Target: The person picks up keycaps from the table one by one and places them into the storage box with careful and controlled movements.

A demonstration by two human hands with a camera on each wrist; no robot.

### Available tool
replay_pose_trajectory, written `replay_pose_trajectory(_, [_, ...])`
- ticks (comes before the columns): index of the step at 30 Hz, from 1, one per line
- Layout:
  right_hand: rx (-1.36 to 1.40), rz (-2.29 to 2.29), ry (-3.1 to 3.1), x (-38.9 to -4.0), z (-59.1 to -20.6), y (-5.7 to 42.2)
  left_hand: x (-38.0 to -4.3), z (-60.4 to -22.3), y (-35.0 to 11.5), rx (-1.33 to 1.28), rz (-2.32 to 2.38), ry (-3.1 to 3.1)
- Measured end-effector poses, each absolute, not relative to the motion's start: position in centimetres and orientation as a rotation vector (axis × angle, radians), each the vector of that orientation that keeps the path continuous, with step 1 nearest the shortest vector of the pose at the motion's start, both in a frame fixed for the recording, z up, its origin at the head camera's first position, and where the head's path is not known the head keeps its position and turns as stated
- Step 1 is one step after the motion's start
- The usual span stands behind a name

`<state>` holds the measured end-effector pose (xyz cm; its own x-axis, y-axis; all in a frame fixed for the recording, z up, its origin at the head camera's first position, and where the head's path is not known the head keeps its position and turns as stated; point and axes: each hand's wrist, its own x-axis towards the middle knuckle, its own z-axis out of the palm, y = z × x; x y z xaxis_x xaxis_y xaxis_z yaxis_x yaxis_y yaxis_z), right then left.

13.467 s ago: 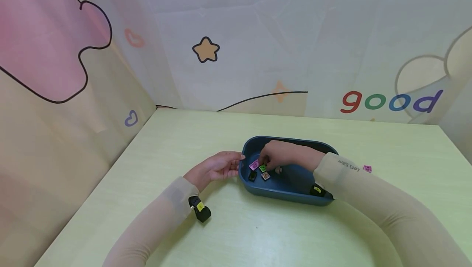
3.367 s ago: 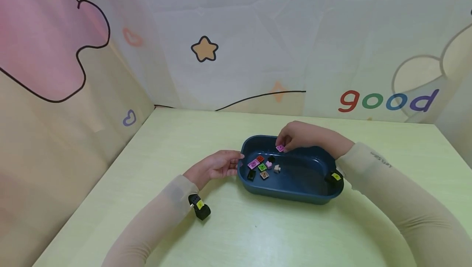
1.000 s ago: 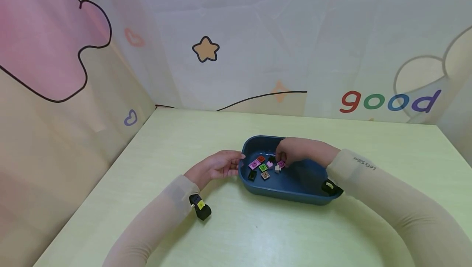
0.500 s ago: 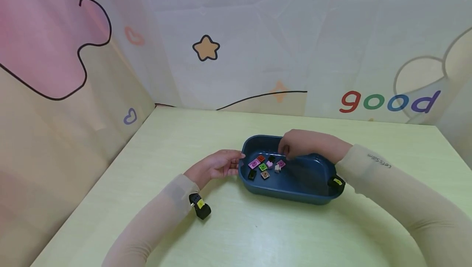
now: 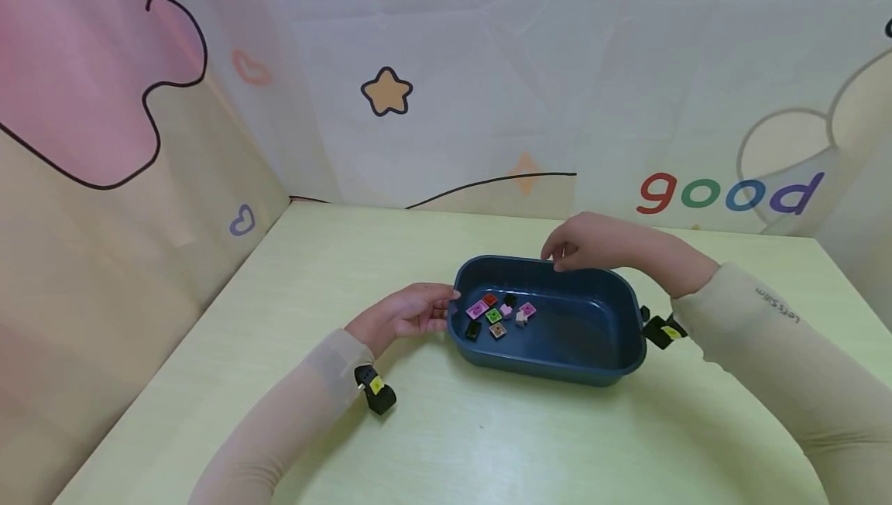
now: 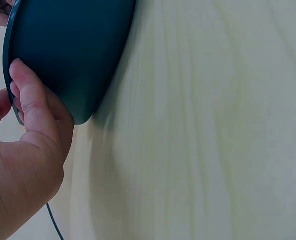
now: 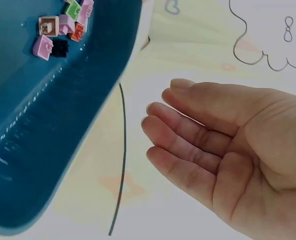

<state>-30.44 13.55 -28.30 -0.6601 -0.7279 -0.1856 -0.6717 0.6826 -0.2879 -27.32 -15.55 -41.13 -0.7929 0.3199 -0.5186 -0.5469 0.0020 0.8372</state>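
My left hand grips the left end of a dark blue plastic tub. In the left wrist view its fingers lie against the tub's outer wall near the rim. Several small plastic building bricks lie loose at the left of the tub floor: green, red, black, brown, white and pink among them. Over the tub's far rim hovers my right hand, holding nothing. The right wrist view shows its fingers relaxed and slightly bent, apart from the tub.
The tub stands on a pale wood-grain table. Behind it hangs a printed cloth with a star and the word good. A black wrist camera on the right sleeve is close beside the tub's right end.
My right hand has lowered a pink brick into the tub, let go of it beside the white one, then risen up and right over the far rim. The left hand has kept its place.
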Motion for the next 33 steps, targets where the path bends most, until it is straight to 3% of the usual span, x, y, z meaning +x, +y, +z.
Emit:
replay_pose_trajectory(13, [-1.032, -0.362, 2.719, -29.8, -28.2, 17.6, -27.4, -41.3, -15.6, -0.222, 1.856, 1.679])
replay_pose_trajectory(26, [-0.913, -0.396, 2.776, -29.7, -30.0, 21.4, -27.2, -40.8, -15.9, -0.136, 1.856, 1.659])
replay_pose_trajectory(33, [-0.816, -0.452, 2.762, -29.3, -31.4, 23.5, -27.4, -41.2, -15.5, -0.223, 1.833, 1.685])
